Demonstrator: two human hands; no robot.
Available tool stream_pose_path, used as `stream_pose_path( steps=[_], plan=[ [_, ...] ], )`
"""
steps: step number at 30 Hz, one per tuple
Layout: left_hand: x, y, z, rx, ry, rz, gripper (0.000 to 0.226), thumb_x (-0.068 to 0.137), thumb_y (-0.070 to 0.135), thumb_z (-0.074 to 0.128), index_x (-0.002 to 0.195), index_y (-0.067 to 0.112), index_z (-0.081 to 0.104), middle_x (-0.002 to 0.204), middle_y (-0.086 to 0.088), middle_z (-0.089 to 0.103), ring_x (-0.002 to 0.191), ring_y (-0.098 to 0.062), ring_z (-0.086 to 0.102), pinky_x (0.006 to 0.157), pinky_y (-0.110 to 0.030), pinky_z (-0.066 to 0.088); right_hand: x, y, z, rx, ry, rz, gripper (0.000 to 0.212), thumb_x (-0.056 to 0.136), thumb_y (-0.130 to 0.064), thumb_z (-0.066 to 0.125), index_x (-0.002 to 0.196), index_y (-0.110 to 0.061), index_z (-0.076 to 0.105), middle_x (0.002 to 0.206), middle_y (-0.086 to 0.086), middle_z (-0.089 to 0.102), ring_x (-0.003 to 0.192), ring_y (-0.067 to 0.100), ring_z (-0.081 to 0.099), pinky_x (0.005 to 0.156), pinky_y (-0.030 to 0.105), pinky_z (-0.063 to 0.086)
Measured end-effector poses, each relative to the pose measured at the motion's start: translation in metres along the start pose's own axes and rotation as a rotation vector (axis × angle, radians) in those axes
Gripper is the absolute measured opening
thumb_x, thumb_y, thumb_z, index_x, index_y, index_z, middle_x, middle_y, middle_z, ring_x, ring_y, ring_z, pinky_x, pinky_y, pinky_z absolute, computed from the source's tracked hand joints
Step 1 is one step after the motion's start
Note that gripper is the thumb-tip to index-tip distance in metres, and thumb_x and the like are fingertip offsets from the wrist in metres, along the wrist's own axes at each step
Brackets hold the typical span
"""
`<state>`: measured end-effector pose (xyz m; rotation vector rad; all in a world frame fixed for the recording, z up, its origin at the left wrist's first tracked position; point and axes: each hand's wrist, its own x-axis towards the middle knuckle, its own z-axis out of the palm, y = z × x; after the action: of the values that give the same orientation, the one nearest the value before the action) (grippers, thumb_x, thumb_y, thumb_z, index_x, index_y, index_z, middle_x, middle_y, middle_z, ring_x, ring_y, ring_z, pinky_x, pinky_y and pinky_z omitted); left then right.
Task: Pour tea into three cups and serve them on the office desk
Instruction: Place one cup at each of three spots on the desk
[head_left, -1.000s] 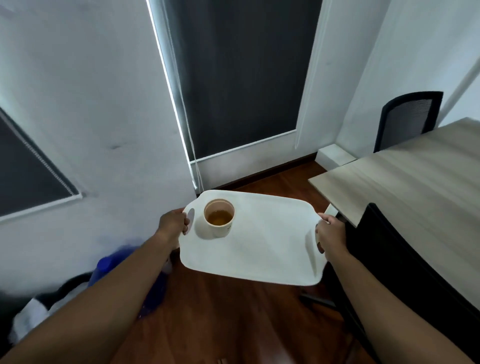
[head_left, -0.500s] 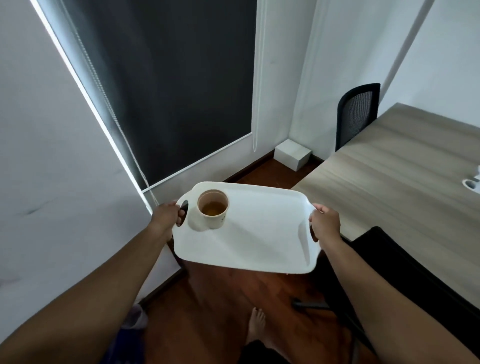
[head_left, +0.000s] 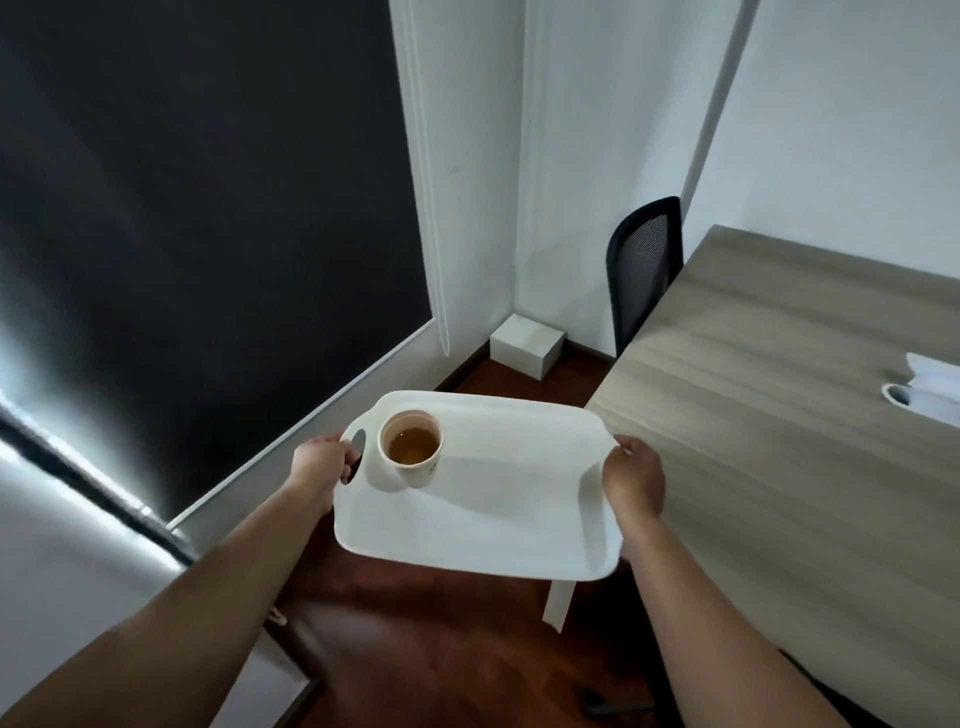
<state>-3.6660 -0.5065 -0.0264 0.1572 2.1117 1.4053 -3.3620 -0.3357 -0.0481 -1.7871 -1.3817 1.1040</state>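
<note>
Carrying the tray level matters here: left hand and right hand each have a grip clamped on its handles, cup at 10 o'clock, desk at 2 o'clock.

The tray has swung rightward, its right end now nearing the desk.

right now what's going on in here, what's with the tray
A person is carrying a white tray with both hands, the left hand gripping the cut-out handle and the right hand holding the opposite edge. One cup of tea stands on the tray near the left handle; the rest of the tray is bare. The tray is held in the air over the wooden floor, beside the corner of the office desk, not yet set down.
</note>
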Motion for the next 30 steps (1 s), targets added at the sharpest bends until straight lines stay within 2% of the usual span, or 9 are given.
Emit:
stream_pose_path(
  steps=[1, 3, 6, 11, 15, 20, 25, 28, 30],
  plan=[
    [0.006, 0.007, 0.009, 0.025, -0.011, 0.017, 0.026, 0.089, -0.005, 0.042, 0.094, 0.004, 0.065, 0.060, -0.006, 0.046, 0.049, -0.015, 0.034, 0.037, -0.019, 0.034, 0.007, -0.002, 0.002, 0.007, 0.016, 0.018, 0.041, 0.089, -0.017, 0.040, 0.118, -0.024, 0.068, 0.117, 0.005, 0.069, 0.105, 0.032, 0.063, 0.089, 0.038, 0.050],
    [0.023, 0.020, 0.031, 0.062, -0.038, 0.036, 0.024, 0.089, -0.005, 0.041, 0.084, 0.005, 0.062, 0.061, -0.006, 0.044, 0.050, -0.016, 0.033, 0.038, -0.019, 0.034, 0.024, -0.006, 0.003, 0.021, 0.066, 0.058, 0.040, 0.090, -0.017, 0.040, 0.118, -0.024, 0.068, 0.119, 0.004, 0.069, 0.107, 0.031, 0.062, 0.088, 0.037, 0.047],
    [0.043, 0.036, 0.057, 0.044, -0.114, 0.051, 0.037, 0.083, -0.010, 0.040, 0.101, 0.007, 0.068, 0.062, -0.006, 0.042, 0.052, -0.015, 0.031, 0.049, -0.026, 0.031, 0.043, -0.012, 0.003, 0.038, 0.112, 0.071, 0.040, 0.089, -0.013, 0.041, 0.116, -0.021, 0.069, 0.119, 0.006, 0.069, 0.108, 0.032, 0.061, 0.082, 0.032, 0.042],
    [0.089, 0.058, 0.104, 0.084, -0.194, 0.035, 0.040, 0.088, -0.005, 0.045, 0.120, 0.010, 0.065, 0.063, -0.004, 0.050, 0.049, -0.015, 0.036, 0.046, -0.026, 0.035, 0.079, -0.022, -0.005, 0.026, 0.194, 0.130, 0.040, 0.089, -0.011, 0.041, 0.116, -0.019, 0.069, 0.119, 0.006, 0.068, 0.108, 0.032, 0.061, 0.079, 0.029, 0.039],
    [0.113, 0.075, 0.154, 0.053, -0.266, 0.022, 0.031, 0.095, 0.000, 0.048, 0.122, 0.010, 0.061, 0.067, -0.005, 0.053, 0.049, -0.015, 0.037, 0.048, -0.028, 0.037, 0.111, -0.020, -0.014, 0.037, 0.262, 0.183, 0.038, 0.085, -0.011, 0.042, 0.109, -0.017, 0.070, 0.113, 0.006, 0.070, 0.093, 0.030, 0.060, 0.077, 0.030, 0.041],
    [0.133, 0.097, 0.215, 0.076, -0.414, 0.020, 0.017, 0.100, 0.011, 0.051, 0.115, 0.011, 0.059, 0.068, -0.005, 0.050, 0.049, -0.014, 0.037, 0.043, -0.024, 0.037, 0.138, -0.017, -0.031, 0.013, 0.350, 0.212, 0.044, 0.084, -0.007, 0.039, 0.112, -0.019, 0.071, 0.114, 0.004, 0.070, 0.097, 0.030, 0.060, 0.077, 0.029, 0.039],
    [0.146, 0.111, 0.272, 0.165, -0.571, -0.003, 0.027, 0.096, 0.011, 0.055, 0.119, -0.001, 0.062, 0.067, -0.005, 0.052, 0.046, -0.015, 0.041, 0.045, -0.026, 0.038, 0.153, -0.010, -0.054, -0.012, 0.449, 0.261, 0.039, 0.086, -0.006, 0.040, 0.106, -0.019, 0.070, 0.112, 0.008, 0.070, 0.088, 0.027, 0.054, 0.076, 0.030, 0.039],
    [0.152, 0.117, 0.306, 0.243, -0.656, -0.014, 0.029, 0.094, 0.010, 0.055, 0.120, 0.000, 0.065, 0.062, -0.003, 0.054, 0.039, -0.012, 0.043, 0.050, -0.026, 0.035, 0.156, -0.002, -0.066, -0.014, 0.510, 0.291, 0.036, 0.086, -0.008, 0.041, 0.107, -0.019, 0.069, 0.114, 0.009, 0.070, 0.101, 0.032, 0.060, 0.082, 0.034, 0.044],
    [0.151, 0.119, 0.328, 0.275, -0.710, -0.010, 0.029, 0.095, 0.010, 0.054, 0.121, 0.003, 0.065, 0.062, -0.002, 0.054, 0.038, -0.011, 0.043, 0.050, -0.026, 0.034, 0.156, 0.003, -0.074, -0.015, 0.544, 0.316, 0.040, 0.086, -0.009, 0.042, 0.114, -0.020, 0.068, 0.118, 0.008, 0.069, 0.108, 0.032, 0.061, 0.086, 0.034, 0.044]
  ],
)
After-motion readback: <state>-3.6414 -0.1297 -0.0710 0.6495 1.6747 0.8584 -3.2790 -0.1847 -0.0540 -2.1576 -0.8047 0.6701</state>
